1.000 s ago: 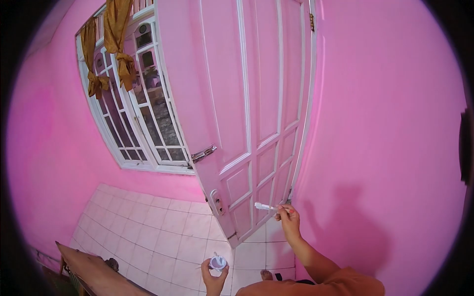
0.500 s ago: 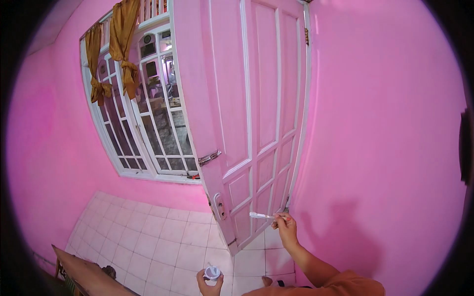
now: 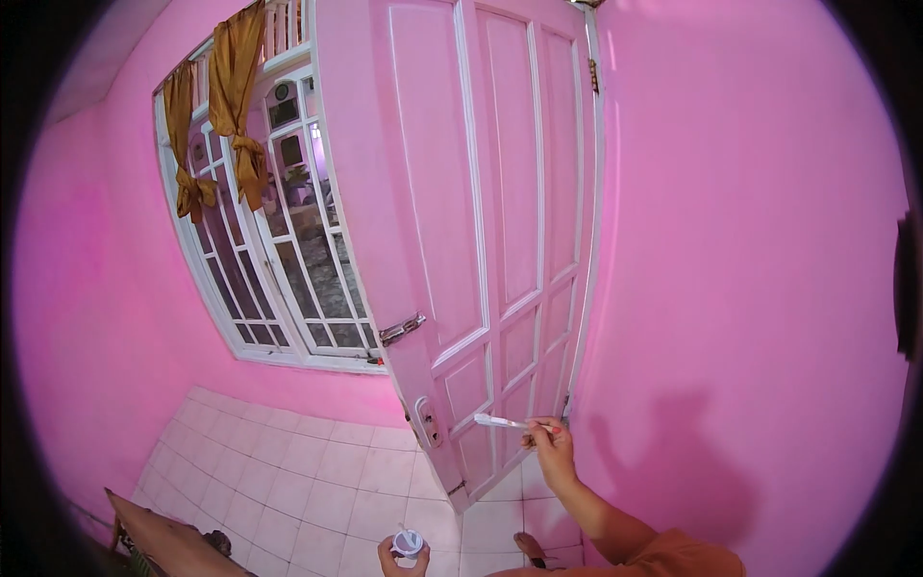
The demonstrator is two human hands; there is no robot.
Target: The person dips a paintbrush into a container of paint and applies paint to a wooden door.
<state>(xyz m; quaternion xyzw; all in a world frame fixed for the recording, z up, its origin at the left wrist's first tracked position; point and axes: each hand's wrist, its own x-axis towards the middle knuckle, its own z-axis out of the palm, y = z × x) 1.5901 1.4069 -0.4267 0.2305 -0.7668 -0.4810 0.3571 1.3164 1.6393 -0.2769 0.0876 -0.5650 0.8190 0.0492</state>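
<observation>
In my right hand [image 3: 550, 450] a thin paintbrush [image 3: 500, 421] is pinched by its handle, with the whitish bristle end pointing left. The brush is in front of the lower part of a pink panelled door [image 3: 404, 240] with white mouldings; whether it touches the door I cannot tell. Low in the view, my left hand [image 3: 404, 569] is wrapped around a small round cup [image 3: 408, 543] with something whitish in it. A metal bolt [image 3: 402, 329] and a handle plate [image 3: 428, 421] are fixed near the door's free edge.
A pink wall [image 3: 740, 240] rises close on my right. Behind the door is a white-framed window [image 3: 288, 231] with knotted brown curtains [image 3: 236, 96]. Pale tiles [image 3: 298, 471] cover the floor. A brown board-like piece [image 3: 173, 539] stands at lower left, and a foot [image 3: 527, 548] shows below.
The brush and my right hand have shifted slightly left. My left hand and the cup sit a little lower in view. The door fills more of the left side, and the foot shows more.
</observation>
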